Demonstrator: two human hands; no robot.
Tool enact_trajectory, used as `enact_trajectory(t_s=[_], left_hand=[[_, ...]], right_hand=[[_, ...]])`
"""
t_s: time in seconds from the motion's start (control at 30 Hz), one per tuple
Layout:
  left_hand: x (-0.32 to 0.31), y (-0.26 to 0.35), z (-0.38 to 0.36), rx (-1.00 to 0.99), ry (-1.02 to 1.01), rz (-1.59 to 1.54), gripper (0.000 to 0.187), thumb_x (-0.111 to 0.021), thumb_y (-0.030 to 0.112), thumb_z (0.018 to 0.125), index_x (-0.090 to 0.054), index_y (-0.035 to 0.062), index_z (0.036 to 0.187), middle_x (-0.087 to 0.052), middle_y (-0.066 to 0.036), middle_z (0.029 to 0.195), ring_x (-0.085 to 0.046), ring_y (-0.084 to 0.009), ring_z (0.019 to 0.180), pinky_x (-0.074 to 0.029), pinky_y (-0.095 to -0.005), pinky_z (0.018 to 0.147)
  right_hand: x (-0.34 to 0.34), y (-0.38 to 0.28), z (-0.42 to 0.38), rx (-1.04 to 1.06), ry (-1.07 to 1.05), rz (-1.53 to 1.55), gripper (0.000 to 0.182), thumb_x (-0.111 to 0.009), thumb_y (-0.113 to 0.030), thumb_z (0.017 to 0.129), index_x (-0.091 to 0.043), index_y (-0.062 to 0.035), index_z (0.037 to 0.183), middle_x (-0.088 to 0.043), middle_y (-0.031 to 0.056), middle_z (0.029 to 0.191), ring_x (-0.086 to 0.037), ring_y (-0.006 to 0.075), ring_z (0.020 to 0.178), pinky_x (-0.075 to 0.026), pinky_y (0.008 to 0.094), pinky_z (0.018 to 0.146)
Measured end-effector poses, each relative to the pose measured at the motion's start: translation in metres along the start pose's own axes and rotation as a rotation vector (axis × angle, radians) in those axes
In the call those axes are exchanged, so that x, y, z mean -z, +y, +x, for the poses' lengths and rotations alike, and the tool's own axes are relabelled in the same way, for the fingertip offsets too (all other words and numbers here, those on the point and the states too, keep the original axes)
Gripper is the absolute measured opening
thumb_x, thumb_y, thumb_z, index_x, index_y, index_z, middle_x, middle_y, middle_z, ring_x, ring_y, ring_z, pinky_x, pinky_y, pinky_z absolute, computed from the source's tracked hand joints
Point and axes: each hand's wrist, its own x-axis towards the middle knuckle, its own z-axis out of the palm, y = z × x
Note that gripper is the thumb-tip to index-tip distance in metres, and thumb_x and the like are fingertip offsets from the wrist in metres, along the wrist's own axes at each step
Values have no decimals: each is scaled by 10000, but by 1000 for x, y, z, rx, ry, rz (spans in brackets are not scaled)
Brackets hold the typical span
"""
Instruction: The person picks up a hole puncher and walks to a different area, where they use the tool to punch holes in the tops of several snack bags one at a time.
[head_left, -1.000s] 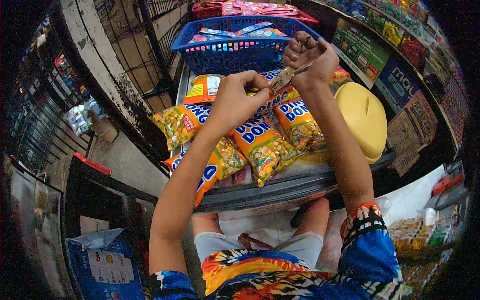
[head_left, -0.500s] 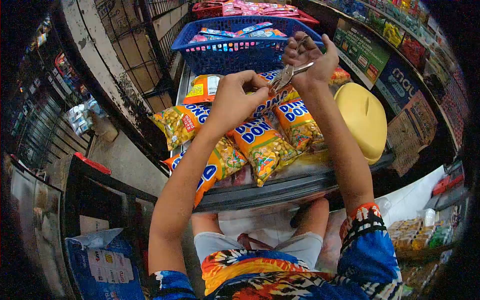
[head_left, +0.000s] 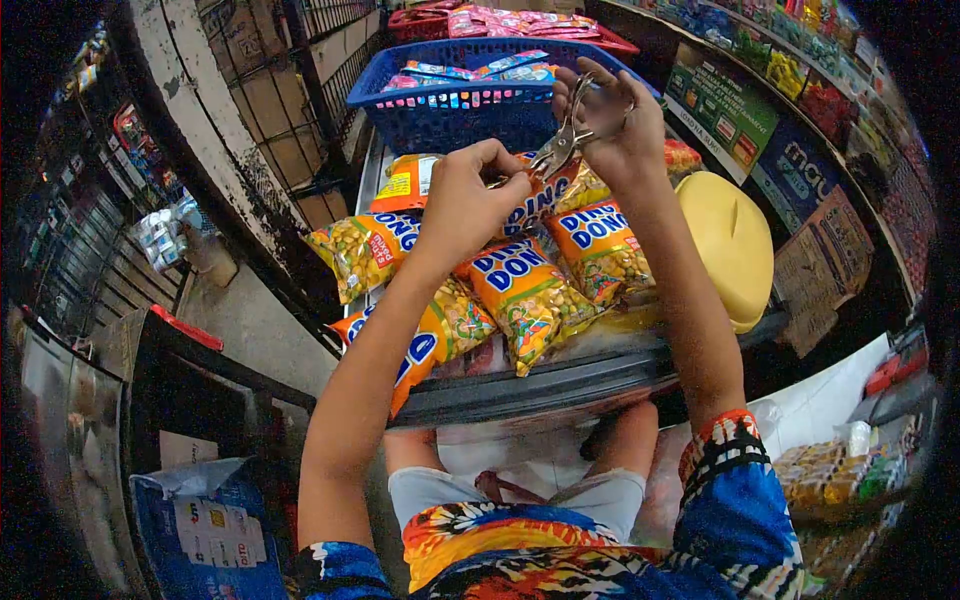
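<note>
My right hand (head_left: 618, 125), palm turned up, holds a silver metal hole punch (head_left: 556, 150) with its handles spread among the loosely curled fingers. Its jaws point left, close by the fingertips of my left hand (head_left: 478, 195). That left hand is closed in a pinch at the top edge of an orange snack bag (head_left: 535, 208), partly hidden behind the fingers. Around it lie several more bags of Ding Dong mixed nuts, one bag (head_left: 515, 290) in front and another bag (head_left: 598, 245) to the right. A further bag (head_left: 368, 250) sits left of my forearm.
Behind the bags stands a blue plastic basket (head_left: 450, 112) with colourful packets in it, and a red tray (head_left: 625, 45) of pink packets farther back. A yellow plastic container (head_left: 722, 250) is right of my forearm. The counter's dark front edge (head_left: 540, 375) runs before my knees.
My right hand has tilted and shifted slightly up and left, with the punch's handles now more upright and spread. My left hand keeps its pinch in nearly the same place.
</note>
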Motion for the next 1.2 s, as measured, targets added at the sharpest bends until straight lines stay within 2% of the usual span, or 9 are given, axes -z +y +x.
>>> enact_trajectory(t_s=[0.07, 0.13, 0.27, 0.37, 0.5, 0.57, 0.63, 0.8, 1.2], left_hand=[[1, -2, 1, 5, 15, -14, 93, -614, 56, 762, -611, -32, 792, -638, -48, 761, -575, -72, 703, -464, -226, 657], [-1, -5, 2, -24, 47, -22, 114, -619, 77, 736, -603, -35, 754, -631, -73, 711, -583, -95, 658, -464, -247, 628], [-3, -5, 2, -55, 42, -39, 144, -628, 101, 712, -600, -40, 724, -628, -101, 667, -596, -123, 621, -466, -265, 605], [-5, -2, -1, -36, 15, -55, 142, -627, 98, 720, -610, -42, 740, -637, -105, 684, -609, -129, 641, -470, -265, 620], [-2, 7, -2, 26, -65, -32, 119, -630, 74, 759, -632, -24, 827, -639, -43, 776, -577, -79, 718, -458, -224, 680], [-3, 6, -2, 33, -69, -34, 119, -630, 73, 759, -634, -23, 828, -641, -43, 780, -577, -79, 717, -458, -222, 679], [-5, 3, -1, -26, 2, -62, 148, -655, 99, 726, -630, -41, 768, -658, -89, 726, -616, -122, 662, -477, -262, 639], [-6, 3, -2, -25, -12, -71, 144, -647, 96, 727, -630, -42, 767, -657, -94, 724, -619, -122, 666, -481, -264, 645], [-8, 6, -4, -8, -22, -60, 134, -621, 79, 730, -620, -50, 766, -656, -102, 729, -616, -116, 677, -482, -258, 649]], right_hand=[[-2, -5, 0, -51, 63, 40, 458, -281, -300, 935, -514, 67, 1079, -590, 236, 1003, -581, 327, 935, -477, 402, 836], [-2, -6, 1, -55, 64, 42, 456, -290, -303, 937, -523, 58, 1089, -584, 225, 1039, -567, 323, 981, -462, 410, 864], [-4, -10, -3, -54, 102, -21, 508, -276, -348, 936, -538, 55, 1099, -604, 189, 1000, -580, 307, 925, -462, 414, 846], [-3, -12, -6, -48, 40, 4, 590, -234, -418, 930, -570, 56, 1030, -612, 173, 892, -579, 285, 806, -471, 381, 737], [5, -10, -7, -10, -34, 70, 495, -329, -363, 918, -568, 65, 987, -596, 192, 917, -548, 297, 825, -450, 390, 756], [1, -8, -7, 28, 47, 90, 556, -232, -395, 933, -571, 46, 953, -594, 170, 820, -554, 288, 744, -453, 389, 684], [2, -8, -6, 36, 53, 92, 550, -230, -388, 933, -571, 44, 945, -590, 168, 809, -548, 291, 736, -448, 392, 680], [-1, -8, -8, 58, 89, 87, 541, -216, -374, 938, -573, 33, 918, -573, 157, 771, -526, 283, 701, -428, 387, 656], [6, -9, -6, 47, -83, 159, 516, -225, -381, 942, -566, -19, 805, -523, 119, 694, -437, 230, 605, -355, 349, 563]])
